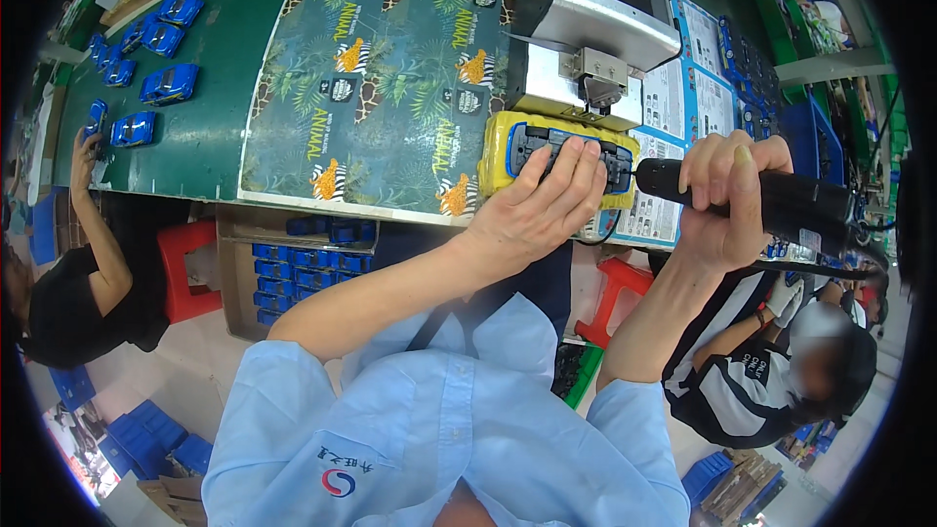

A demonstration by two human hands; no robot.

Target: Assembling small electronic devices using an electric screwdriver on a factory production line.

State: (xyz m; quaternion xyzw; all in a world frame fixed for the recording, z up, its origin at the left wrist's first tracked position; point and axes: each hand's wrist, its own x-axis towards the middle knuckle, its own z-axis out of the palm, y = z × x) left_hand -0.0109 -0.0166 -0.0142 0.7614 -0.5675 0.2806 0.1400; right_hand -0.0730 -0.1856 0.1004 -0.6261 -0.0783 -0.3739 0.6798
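A toy car (534, 140) lies upside down in a yellow holder (496, 158), its black underside up and a blue edge showing around it. My left hand (539, 197) is over the car, its fingers pressed on the underside and holding it in place. In my right hand (724, 193) is a black electric screwdriver (800, 207), held level with the fingers wrapped round its body. Its thin tip points left and reaches the right end of the car; whether it touches a screw cannot be made out. Just behind the holder stands a metal machine (586, 78).
Patterned printed sheets (366, 88) cover the table left of the machine. Several blue toy cars (168, 84) stand on the green tabletop at the far left, near a co-worker's hand (86, 151). More sit in a carton (234, 278) below. Another co-worker (761, 361) sits at the right.
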